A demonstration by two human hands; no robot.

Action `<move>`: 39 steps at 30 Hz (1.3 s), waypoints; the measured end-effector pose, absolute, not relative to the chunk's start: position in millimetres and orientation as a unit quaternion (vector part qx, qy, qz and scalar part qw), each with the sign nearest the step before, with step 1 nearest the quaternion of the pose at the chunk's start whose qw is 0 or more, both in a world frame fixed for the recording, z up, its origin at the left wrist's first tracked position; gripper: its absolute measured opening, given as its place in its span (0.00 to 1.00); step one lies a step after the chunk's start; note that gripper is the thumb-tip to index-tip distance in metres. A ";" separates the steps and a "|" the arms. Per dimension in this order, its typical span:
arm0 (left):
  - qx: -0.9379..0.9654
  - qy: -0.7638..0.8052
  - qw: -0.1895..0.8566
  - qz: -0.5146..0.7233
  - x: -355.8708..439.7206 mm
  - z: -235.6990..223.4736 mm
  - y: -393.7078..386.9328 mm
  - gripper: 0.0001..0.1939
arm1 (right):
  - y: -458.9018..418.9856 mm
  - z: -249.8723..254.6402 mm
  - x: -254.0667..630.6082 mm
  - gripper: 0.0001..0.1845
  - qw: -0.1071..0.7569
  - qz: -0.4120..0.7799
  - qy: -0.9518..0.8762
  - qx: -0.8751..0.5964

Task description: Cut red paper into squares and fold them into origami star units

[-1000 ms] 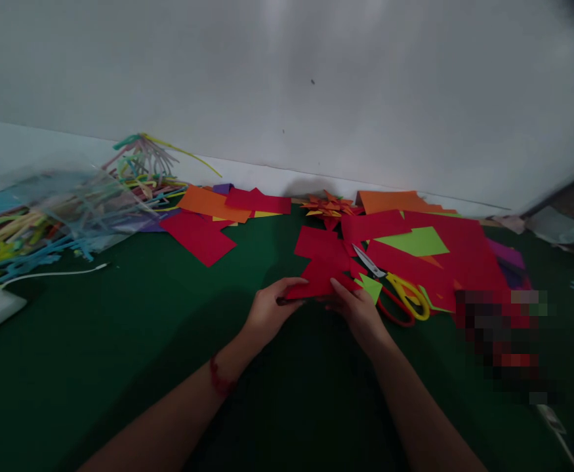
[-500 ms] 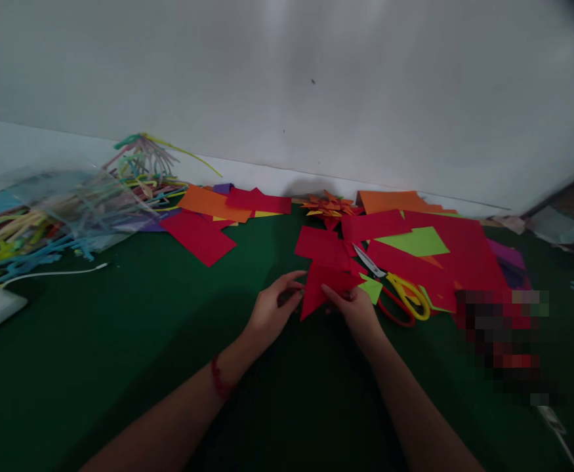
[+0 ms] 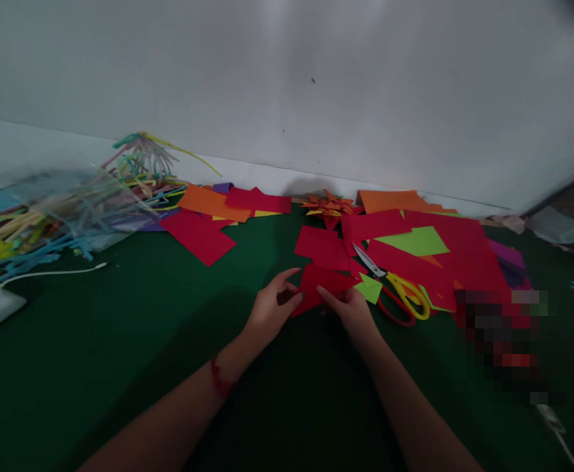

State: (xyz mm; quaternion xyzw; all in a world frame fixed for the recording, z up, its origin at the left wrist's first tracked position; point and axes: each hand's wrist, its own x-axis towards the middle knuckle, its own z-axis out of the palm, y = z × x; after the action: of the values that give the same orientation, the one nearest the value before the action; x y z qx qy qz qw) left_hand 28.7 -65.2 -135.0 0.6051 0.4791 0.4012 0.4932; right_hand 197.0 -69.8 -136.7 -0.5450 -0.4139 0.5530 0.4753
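Red paper piece (image 3: 327, 280), apparently part-folded, sits betw. both hands over green tabletop (image 3: 168, 347). R hand (image 3: 358, 318) pinches it, thumb on top; L hand (image 3: 267, 311) curls at its edge, grip unclear. Scissors (image 3: 395, 281) lie nearby; behind, spiky orange-red paper cluster (image 3: 330, 207) looks done; flat red sheet (image 3: 201, 237), far L, is uncreased.

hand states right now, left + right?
Left hand: half-curled at the left edge of the pointed red paper piece; whether it grips cannot be told.
Right hand: closed, pinching that same paper piece.
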 end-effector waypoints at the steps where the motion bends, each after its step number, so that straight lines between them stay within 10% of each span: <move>1: 0.608 0.482 0.488 0.400 28.4 -136.0 -64.7 0.23 | -70.2 -137.2 195.4 0.18 0.477 0.563 -0.412 -0.535; 19: 0.587 0.499 0.463 0.438 27.7 -137.7 -61.2 0.19 | -73.7 -137.5 197.9 0.16 0.397 0.600 -0.504 -0.478; 26: 0.596 0.507 0.425 0.455 25.8 -136.3 -59.9 0.15 | -77.6 -133.0 194.2 0.30 0.407 0.641 -0.494 -0.424; 34: 0.629 0.425 0.519 0.393 29.1 -139.0 -66.8 0.16 | -61.4 -147.3 211.9 0.20 0.498 0.464 -0.475 -0.558; 39: 0.744 0.433 0.307 0.405 25.4 -135.4 -67.1 0.21 | -59.7 -143.7 221.2 0.18 0.469 0.429 -0.488 -0.598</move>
State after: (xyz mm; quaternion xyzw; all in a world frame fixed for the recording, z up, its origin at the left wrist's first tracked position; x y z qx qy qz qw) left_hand 25.4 -67.1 -135.4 0.7444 0.4330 0.4054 0.3066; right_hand 221.2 -59.7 -143.7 -0.5983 -0.4879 0.4288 0.4692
